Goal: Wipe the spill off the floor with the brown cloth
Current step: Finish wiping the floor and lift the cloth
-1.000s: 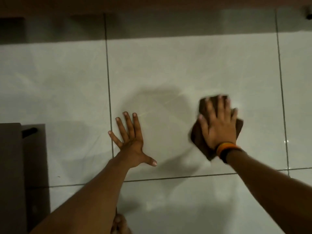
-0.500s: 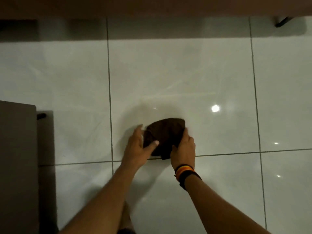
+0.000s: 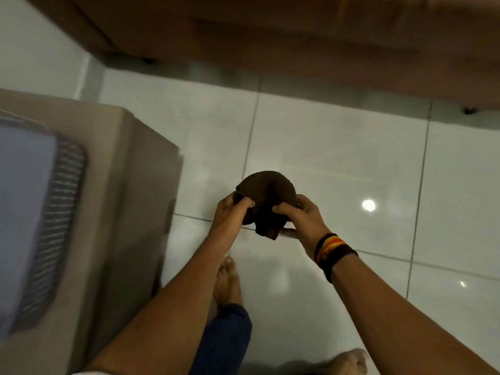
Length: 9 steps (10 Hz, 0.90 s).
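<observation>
Head view, motion-blurred throughout, has both hands closed on the brown cloth [image 3: 266, 204], which is held up in the air above the floor [image 3: 338, 147], just right of frame centre. The left hand [image 3: 230, 212] takes a pinching grip on the cloth's 9 o'clock side, thumb on top and fingers curled under. The right hand [image 3: 303, 217] pinches its 3 o'clock side the same way, the thumb pressing into the fabric. Between the two grips the cloth bulges up in a rounded dome toward 12 o'clock, and a bunched corner hangs down at 6 o'clock.

On the right wrist sits a stack of bands [image 3: 334, 251] in black, orange and yellow. Both bare forearms run down toward 5 and 7 o'clock. Below the hands, at 6 o'clock, a bare foot [image 3: 227, 282] stands on the tiles with a dark blue trouser leg [image 3: 224, 339] behind it; a second foot [image 3: 347, 361] shows at the bottom edge, toward 5 o'clock.

Glossy pale tiles with thin grout lines make up the floor, and a bright light reflection [image 3: 368, 205] lies at 3 o'clock of the cloth. A beige box-like unit [image 3: 130, 201] with a grey ribbed panel [image 3: 58, 220] fills the 9 o'clock side. Brown wooden furniture [image 3: 297, 36] spans the top, from 11 to 2 o'clock.
</observation>
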Available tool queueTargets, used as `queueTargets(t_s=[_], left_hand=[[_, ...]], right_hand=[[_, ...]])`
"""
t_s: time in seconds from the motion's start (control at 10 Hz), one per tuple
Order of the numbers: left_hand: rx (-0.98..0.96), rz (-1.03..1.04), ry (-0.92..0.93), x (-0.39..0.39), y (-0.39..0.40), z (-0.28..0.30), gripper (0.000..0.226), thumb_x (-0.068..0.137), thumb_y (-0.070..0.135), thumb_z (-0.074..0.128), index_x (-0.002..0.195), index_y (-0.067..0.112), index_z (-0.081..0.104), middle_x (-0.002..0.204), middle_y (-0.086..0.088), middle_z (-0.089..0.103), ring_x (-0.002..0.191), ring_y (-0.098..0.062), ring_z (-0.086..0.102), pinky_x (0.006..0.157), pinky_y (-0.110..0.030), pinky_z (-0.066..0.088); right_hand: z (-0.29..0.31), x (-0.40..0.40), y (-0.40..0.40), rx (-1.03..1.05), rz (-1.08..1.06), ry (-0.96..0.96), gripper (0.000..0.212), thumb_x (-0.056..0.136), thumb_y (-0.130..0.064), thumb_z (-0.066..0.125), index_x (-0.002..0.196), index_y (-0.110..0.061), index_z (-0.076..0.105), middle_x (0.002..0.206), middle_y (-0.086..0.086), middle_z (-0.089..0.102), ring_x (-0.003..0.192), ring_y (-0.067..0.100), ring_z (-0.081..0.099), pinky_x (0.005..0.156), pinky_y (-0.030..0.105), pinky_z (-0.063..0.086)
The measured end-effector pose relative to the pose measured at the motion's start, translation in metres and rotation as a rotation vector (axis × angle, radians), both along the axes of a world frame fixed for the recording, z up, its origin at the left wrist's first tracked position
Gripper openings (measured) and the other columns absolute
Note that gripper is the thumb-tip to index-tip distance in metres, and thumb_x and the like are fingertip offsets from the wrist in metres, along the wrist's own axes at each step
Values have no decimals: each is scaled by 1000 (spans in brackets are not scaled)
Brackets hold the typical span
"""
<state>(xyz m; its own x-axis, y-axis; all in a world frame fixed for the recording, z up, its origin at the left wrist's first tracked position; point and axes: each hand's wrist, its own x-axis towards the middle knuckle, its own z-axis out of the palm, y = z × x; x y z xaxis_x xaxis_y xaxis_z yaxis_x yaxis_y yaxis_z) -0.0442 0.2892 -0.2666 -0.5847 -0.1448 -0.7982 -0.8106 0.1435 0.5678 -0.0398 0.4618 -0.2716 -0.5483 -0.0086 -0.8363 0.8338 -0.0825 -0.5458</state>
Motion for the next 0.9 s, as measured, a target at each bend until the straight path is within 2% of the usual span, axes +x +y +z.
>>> queueTargets(t_s=[0.1,0.2,0.3,0.4,0.5,0.6,0.7,0.8,0.9], left_hand=[[-66,191,146,-4,-50,83,15,90,25,63,92,38,71,95,14,70,90,2,69,73,-16,55],[-246,394,230,5,-101,160,40,90,35,62,129,27,67,119,6,65,101,-6,64,84,-24,55],[-342,572,325,21,-156,213,58,91,34,61,147,18,55,144,-6,60,127,-24,60,102,-36,52],[-423,740,344,40,-208,232,52,97,27,60,147,17,53,132,-1,59,122,-19,57,90,-23,46],[-409,945,325,56,-259,218,44,97,18,60,141,12,58,129,-7,61,114,-22,59,84,-25,48],[-349,1014,203,64,-304,190,43,97,14,59,140,11,57,137,-19,63,122,-37,63,93,-36,48],[-379,849,99,71,-328,177,58,100,16,57,155,12,39,148,-23,56,129,-41,59,106,-48,51],[-660,469,168,73,-334,184,65,104,21,49,164,11,23,165,-22,36,149,-39,41,121,-50,38],[-1078,65,374,54,-335,212,64,105,27,41,164,10,23,174,-18,14,161,-35,13,129,-52,17]], right_hand=[[88,-32,-53,-60,110,48,38,92,-37,71,120,-13,64,115,6,74,107,23,72,77,40,66],[165,-60,-117,-36,234,165,17,100,-27,61,110,-13,62,104,6,72,92,23,72,64,33,64],[221,-79,-193,36,414,327,27,99,-18,62,125,-10,61,116,11,71,102,30,72,84,44,65],[249,-84,-272,117,596,464,36,96,-20,69,130,-16,60,121,3,67,115,29,67,104,48,56],[243,-80,-347,153,792,564,41,94,-19,72,132,-19,59,109,-1,62,107,26,65,96,38,54],[221,-76,-403,179,936,594,48,95,-15,68,140,-19,52,108,5,63,109,31,66,95,41,55],[209,-71,-421,227,1037,581,55,99,-11,59,151,-19,42,138,14,60,128,35,60,109,50,51],[230,-58,-391,176,969,598,49,102,-16,58,149,-21,47,146,9,58,129,28,60,109,43,52],[292,-31,-303,106,819,709,39,101,-38,60,140,-38,55,139,-20,61,119,1,63,101,22,56]])
